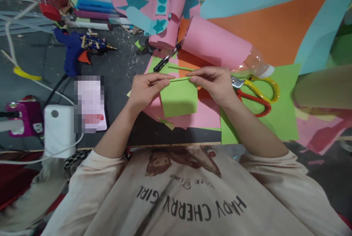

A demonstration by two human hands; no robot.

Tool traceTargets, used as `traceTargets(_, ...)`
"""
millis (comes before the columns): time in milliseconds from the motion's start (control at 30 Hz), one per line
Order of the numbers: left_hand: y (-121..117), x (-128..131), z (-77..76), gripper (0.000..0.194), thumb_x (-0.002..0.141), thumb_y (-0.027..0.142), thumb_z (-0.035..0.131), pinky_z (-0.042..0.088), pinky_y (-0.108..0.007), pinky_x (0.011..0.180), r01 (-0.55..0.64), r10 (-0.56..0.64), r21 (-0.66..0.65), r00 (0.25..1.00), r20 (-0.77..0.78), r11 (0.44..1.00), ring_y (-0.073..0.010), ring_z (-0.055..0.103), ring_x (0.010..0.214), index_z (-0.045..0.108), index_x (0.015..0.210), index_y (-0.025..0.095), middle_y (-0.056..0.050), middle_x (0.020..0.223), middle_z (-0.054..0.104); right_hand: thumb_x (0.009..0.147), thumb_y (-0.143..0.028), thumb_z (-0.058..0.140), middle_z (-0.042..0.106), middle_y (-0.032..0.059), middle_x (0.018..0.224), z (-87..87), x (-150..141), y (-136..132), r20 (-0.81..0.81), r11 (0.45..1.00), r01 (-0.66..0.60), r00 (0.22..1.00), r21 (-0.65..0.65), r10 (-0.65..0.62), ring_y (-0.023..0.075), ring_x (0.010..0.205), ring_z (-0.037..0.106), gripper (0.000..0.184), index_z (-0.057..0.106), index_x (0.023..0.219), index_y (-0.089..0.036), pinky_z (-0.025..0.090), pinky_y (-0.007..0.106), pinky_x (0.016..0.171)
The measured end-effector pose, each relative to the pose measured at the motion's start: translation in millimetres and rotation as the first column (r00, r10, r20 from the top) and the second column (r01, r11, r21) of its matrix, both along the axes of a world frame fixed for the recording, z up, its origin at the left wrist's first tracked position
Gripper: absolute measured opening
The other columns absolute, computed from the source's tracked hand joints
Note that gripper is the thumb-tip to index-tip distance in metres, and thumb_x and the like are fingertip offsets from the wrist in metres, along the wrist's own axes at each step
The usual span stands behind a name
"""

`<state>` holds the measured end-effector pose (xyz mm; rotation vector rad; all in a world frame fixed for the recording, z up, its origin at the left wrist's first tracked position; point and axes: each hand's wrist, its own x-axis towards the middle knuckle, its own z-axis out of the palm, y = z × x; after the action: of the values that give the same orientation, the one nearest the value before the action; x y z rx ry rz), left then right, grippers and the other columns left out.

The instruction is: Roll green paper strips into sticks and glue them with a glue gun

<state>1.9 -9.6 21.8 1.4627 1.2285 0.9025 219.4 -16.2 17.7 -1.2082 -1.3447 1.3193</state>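
A small light green piece of paper (179, 100) hangs between my two hands, its top edge folded or rolled into a narrow strip. My left hand (150, 86) pinches the upper left corner, thumb against fingers. At the upper right corner, my right hand (213, 82) pinches the same edge. Just behind the right fingertips lies a thin green paper strip (180, 68). Scissors (257, 94) with yellow and red handles rest beside my right wrist, their blades partly hidden. A black pen (166, 61) lies beyond the paper.
A pink-wrapped plastic bottle (220, 41) lies behind my right hand. To the left are a blue glue gun (73, 50), a phone (90, 104), a white power bank (59, 129) and cables. Orange paper (264, 34) and blue sheets spread at the back right. A brown cylinder (324, 85) stands far right.
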Motion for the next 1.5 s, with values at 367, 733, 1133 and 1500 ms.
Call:
traceTargets(367, -3, 2, 0.9, 0.029, 0.08, 0.045, 0.07, 0.053, -0.024, 0.069, 0.005, -0.003, 0.041, 0.998, -0.058, 0.999, -0.0149, 0.069, 0.074, 0.081, 0.089, 0.019, -0.006, 0.087, 0.079, 0.075, -0.038, 0.078, 0.074, -0.0006, 0.071, 0.7, -4, -4, 0.009, 1.0, 0.003, 1.0, -0.003, -0.003, 0.0104, 0.06, 0.061, 0.018, 0.08, 0.083, -0.022, 0.05, 0.026, 0.058)
traceTargets(733, -8, 11, 0.0, 0.031, 0.073, 0.046, 0.073, 0.051, -0.022, 0.061, 0.026, -0.028, -0.029, 0.997, -0.074, 0.999, -0.0138, 0.066, 0.07, 0.077, 0.079, 0.016, -0.005, 0.081, 0.077, 0.077, -0.037, 0.076, 0.079, 0.0019, 0.08, 2.4, -16, -11, 0.03, 0.999, -0.045, 0.999, -0.014, 0.046, 0.016, 0.074, 0.07, 0.016, 0.079, 0.075, -0.022, 0.056, 0.03, 0.071)
traceTargets(1133, -9, 11, 0.8, 0.031, 0.077, 0.047, 0.07, 0.043, -0.022, 0.055, 0.028, -0.025, 0.017, 0.989, -0.149, 0.999, -0.0113, 0.06, 0.062, 0.078, 0.082, 0.018, -0.005, 0.079, 0.075, 0.077, -0.035, 0.077, 0.079, 0.0038, 0.081, 3.1, -15, -10, 0.031, 0.997, -0.074, 0.997, -0.037, 0.075, 0.0173, 0.076, 0.07, 0.014, 0.079, 0.076, -0.022, 0.056, 0.032, 0.074)
traceTargets(1500, -6, 10, -4.6, 0.027, 0.072, 0.046, 0.074, 0.033, -0.023, 0.046, -0.01, 0.008, -0.018, 0.996, -0.092, 1.0, -0.0069, 0.044, 0.048, 0.079, 0.078, 0.02, -0.002, 0.073, 0.074, 0.074, -0.026, 0.076, 0.078, 0.0027, 0.079, 1.8, -13, -9, 0.033, 0.998, -0.06, 0.998, -0.004, 0.06, 0.0132, 0.064, 0.063, 0.008, 0.08, 0.079, -0.022, 0.048, 0.027, 0.058)
